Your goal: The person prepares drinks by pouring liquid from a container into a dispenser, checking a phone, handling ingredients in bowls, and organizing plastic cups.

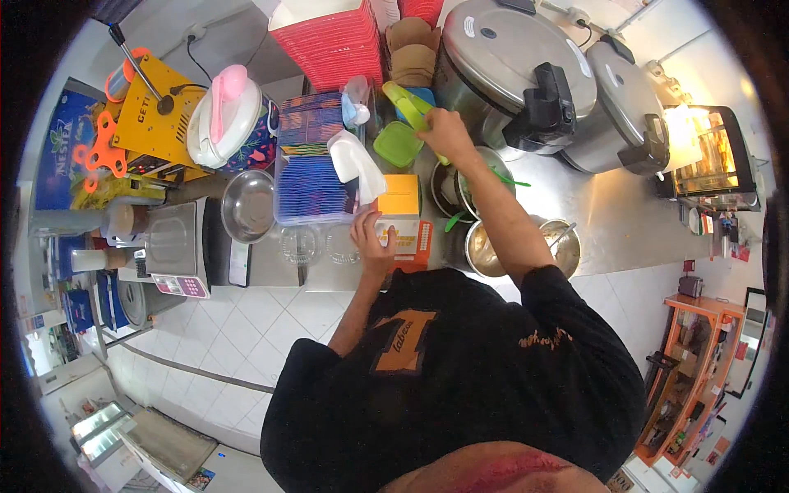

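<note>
My right hand (448, 138) reaches forward over the counter, its fingers closed on a long lime-green plastic utensil (404, 100) whose exact kind is unclear. A square green container (398, 145) sits just below that hand. My left hand (375, 245) is near the front edge, its fingers bent against the left side of a small orange-and-white carton (409, 240). Behind the carton is a yellow-orange panel (399, 195); whether they are joined is unclear. A white plastic scoop (357, 168) lies on a clear bin (311, 215) of blue sachets, close to my left fingers.
Steel pots (486, 246) stand right of the carton, below my right forearm. Two large lidded cookers (514, 62) fill the back right. Red paper trays (329, 45) are stacked behind. Leftward are a steel bowl (247, 205), a scale (174, 238) and a yellow machine (156, 119).
</note>
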The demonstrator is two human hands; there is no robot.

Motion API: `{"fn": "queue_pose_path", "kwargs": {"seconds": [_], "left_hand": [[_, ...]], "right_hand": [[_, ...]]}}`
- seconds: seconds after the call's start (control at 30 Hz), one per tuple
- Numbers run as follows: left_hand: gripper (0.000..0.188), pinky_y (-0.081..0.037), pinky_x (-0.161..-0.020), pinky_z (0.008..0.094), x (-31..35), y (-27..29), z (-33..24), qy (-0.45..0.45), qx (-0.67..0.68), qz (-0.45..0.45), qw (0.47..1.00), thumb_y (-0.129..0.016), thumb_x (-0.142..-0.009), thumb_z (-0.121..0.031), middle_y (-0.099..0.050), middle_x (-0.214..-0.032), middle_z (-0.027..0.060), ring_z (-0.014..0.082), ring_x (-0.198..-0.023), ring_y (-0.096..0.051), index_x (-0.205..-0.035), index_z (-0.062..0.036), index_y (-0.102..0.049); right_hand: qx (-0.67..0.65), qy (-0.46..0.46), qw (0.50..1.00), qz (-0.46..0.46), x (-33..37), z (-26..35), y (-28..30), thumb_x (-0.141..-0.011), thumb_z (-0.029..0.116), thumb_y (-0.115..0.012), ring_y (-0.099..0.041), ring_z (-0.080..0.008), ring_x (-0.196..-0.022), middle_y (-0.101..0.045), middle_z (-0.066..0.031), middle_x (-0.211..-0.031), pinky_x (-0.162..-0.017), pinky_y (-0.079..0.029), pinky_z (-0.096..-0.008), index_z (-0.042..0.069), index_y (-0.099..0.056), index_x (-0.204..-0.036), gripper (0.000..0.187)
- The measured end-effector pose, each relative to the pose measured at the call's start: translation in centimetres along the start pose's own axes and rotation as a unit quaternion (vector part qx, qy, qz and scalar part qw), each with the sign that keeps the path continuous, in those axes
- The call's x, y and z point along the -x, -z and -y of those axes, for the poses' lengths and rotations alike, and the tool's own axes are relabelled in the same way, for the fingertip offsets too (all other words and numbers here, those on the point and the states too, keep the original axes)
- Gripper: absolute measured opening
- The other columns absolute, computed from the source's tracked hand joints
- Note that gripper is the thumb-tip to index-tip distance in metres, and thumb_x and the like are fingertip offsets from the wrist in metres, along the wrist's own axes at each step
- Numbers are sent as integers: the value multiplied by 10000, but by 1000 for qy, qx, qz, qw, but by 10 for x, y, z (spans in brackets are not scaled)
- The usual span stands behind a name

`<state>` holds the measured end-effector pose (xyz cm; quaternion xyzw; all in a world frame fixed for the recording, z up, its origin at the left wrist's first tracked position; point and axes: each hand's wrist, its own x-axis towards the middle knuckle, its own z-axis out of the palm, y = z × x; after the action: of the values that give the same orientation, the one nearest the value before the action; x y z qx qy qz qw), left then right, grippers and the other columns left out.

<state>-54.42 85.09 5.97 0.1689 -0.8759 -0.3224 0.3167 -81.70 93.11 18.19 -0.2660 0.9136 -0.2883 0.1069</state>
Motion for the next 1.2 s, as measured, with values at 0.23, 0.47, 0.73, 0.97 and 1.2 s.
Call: {"fn": "queue_pose_path", "kwargs": {"seconds": [0.23,0.47,0.73,0.97,1.2], "left_hand": [[429,-321,-1002,504,6,4,1,13,-6,-16,1000,-686,-794,-154,-514,-1229,170,359,-1181,-463,-1187,-47,-553],[408,-375,-975,484,9,20,-6,-18,21,8,1000,-699,-806,-96,-544,-1184,185,369,-1135,-502,-1181,-16,-557],[515,-425,-983,445,-116,-27,-78,-74,138,90,984,-683,-848,-165,-579,-1223,211,377,-1119,-567,-1295,1,-488],[705,-345,-1063,415,-166,-108,-29,336,253,-146,896,-696,-813,-212,-462,-1351,250,367,-1256,-458,-1370,78,-377],[825,-292,-1111,399,-179,-92,-32,381,320,-62,865,-704,-799,-282,-397,-1420,274,374,-1327,-388,-1416,103,-314]], "right_hand": [[79,-17,996,37,-8,-10,-63,-780,338,-728,-636,-439,-1014,-650,-272,-1036,-884,-531,-471,-25,-657,-1018,440],[135,56,984,-98,-21,-41,-37,-827,265,-664,-619,-406,-1033,-628,-204,-1102,-860,-525,-501,32,-585,-1142,400],[222,4,974,-34,-29,-45,-49,-896,143,-494,-598,-375,-1085,-582,-163,-1196,-901,-507,-515,191,-527,-1294,402],[96,-17,995,-33,-23,-52,-52,-876,167,-561,-606,-415,-1066,-606,-203,-1145,-893,-517,-498,149,-553,-1268,393],[-66,-12,996,-60,-40,-80,-54,-902,195,-576,-613,-447,-1038,-664,-252,-1062,-905,-504,-499,77,-565,-1276,392]]}}
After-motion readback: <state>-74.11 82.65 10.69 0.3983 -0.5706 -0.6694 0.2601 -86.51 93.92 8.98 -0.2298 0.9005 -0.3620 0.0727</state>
